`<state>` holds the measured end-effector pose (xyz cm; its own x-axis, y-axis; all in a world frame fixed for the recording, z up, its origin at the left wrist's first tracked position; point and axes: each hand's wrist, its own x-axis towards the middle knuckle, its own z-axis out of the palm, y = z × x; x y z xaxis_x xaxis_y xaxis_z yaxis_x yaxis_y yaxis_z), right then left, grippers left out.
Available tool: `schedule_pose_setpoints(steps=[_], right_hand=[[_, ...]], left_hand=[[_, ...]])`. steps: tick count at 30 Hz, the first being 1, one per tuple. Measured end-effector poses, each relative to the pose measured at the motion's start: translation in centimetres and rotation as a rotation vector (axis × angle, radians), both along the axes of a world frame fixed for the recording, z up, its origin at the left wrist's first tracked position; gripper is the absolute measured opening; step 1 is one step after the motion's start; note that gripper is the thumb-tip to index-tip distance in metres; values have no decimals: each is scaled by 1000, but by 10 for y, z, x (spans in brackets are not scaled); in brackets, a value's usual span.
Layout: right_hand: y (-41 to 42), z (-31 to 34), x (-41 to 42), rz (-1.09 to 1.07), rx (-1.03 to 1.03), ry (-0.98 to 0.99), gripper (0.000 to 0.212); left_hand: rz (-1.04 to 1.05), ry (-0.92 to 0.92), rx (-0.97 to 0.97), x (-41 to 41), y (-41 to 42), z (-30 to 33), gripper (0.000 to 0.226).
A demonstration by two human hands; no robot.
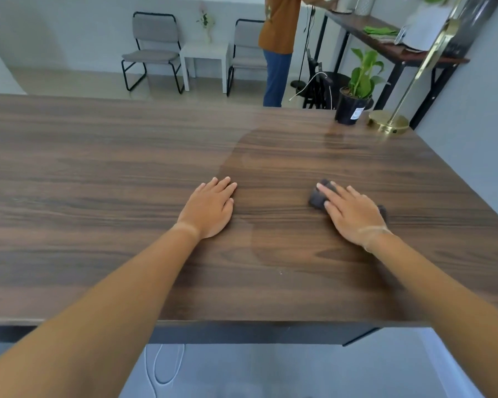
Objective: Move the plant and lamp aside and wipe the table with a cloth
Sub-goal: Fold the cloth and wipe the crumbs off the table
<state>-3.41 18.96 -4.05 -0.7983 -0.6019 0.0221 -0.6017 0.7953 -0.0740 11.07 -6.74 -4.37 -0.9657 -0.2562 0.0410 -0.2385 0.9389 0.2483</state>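
A dark wooden table point(98, 173) fills the view. My right hand point(350, 214) presses flat on a dark grey cloth point(318, 200) right of centre; most of the cloth is hidden under the palm. My left hand point(210, 206) lies flat on the bare wood at the middle, fingers together, holding nothing. A green plant in a black pot point(354, 94) stands at the far right corner. Beside it, further right, is a brass lamp point(388, 122) with a round base and a slanted stem. A darker, damp-looking patch spreads over the wood between my hands and the plant.
A grey wall runs close along the table's right side. Behind the table stand two grey chairs point(153, 50), a small white side table point(204, 57), a person in an orange top point(278, 44), and a dark shelf point(385, 38) with items.
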Motion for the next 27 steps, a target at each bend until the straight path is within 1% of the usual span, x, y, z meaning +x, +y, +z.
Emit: schedule_pose_setpoints(steps=[1,2,3,5,7,8,9,10,11,14,15,16,17,19,21,22,23,24,25,27], right_hand=[[-17,1,-5,-76,-3,-12,48],[-35,0,1,-83,-19,-4,48],[-50,-1,18,-27,-33,14,49],[-65,-5,76,208,-58,22,54],[-45,-3,136,448,-85,43,51],[-28,-1,151,501,-84,50,47],[-11,1,151,510,-67,62,46],[6,2,140,476,-45,82,47],[20,2,119,391,-33,89,49],[35,6,57,-111,6,-17,48],[27,6,54,-193,0,-18,48],[13,4,62,-194,-10,-12,48],[-2,1,80,-126,-23,9,51],[-23,-4,139,138,-54,29,57],[-14,-7,189,348,-96,49,47],[1,-4,197,370,-103,34,45],[19,0,190,343,-92,28,45],[38,0,174,269,-74,35,49],[61,0,150,152,-60,38,53],[97,4,97,-186,-21,-29,53]], left_hand=[[3,1,1,0,0,0,48],[2,-1,0,0,0,0,48],[1,-3,-3,0,0,-1,48],[-1,0,-8,0,0,0,48],[-12,-3,0,2,0,0,48],[-16,-4,7,2,0,1,48],[-15,-5,13,2,0,1,48],[-14,-5,18,2,1,1,48],[-14,-4,17,3,1,1,48],[-11,6,0,5,5,2,48],[-8,7,-2,5,6,2,48],[-5,8,-2,5,7,2,48],[-7,5,-1,5,7,3,48],[-16,-4,1,5,6,4,48],[-37,-16,5,5,7,8,48],[-50,-17,15,4,9,11,48],[-61,-10,31,2,12,14,48],[-70,0,50,1,14,17,47],[-87,10,66,-1,20,19,47],[-114,16,82,-4,30,21,47]])
